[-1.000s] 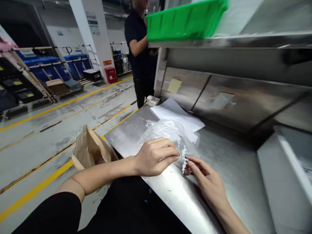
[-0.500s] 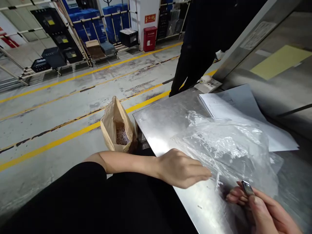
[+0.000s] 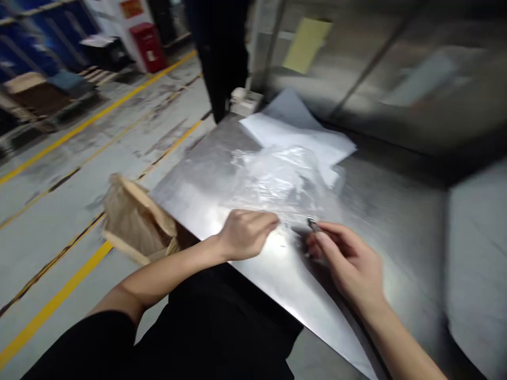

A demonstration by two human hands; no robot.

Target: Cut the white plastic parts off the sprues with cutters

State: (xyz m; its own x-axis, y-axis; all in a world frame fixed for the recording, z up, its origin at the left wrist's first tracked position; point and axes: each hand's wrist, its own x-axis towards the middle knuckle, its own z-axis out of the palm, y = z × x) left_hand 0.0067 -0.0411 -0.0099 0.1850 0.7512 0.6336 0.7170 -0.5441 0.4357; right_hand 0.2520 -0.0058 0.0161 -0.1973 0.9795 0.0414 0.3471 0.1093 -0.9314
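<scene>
My left hand (image 3: 247,235) is over the metal table (image 3: 190,198) near its front edge, its fingers curled together. Whatever its fingertips hold, if anything, is hidden. My right hand (image 3: 352,261) grips a small shiny metal nail clipper (image 3: 312,224) between thumb and fingers, with the tip towards my left hand. A short gap separates the two hands. Just beyond them a crumpled clear plastic bag (image 3: 277,177) lies on the table. Tiny bits on the metal near my left fingertips are too blurred to name.
White paper sheets (image 3: 293,129) lie behind the plastic bag, near a power socket block (image 3: 246,101). An open brown paper bag (image 3: 134,221) stands left of the table. A person in dark clothes (image 3: 222,53) stands beyond the table; a metal panel (image 3: 356,63) rises behind it.
The view has swung right, so everything sits further left. My left hand has curled its fingers in more; my right hand still holds the nail clipper.
</scene>
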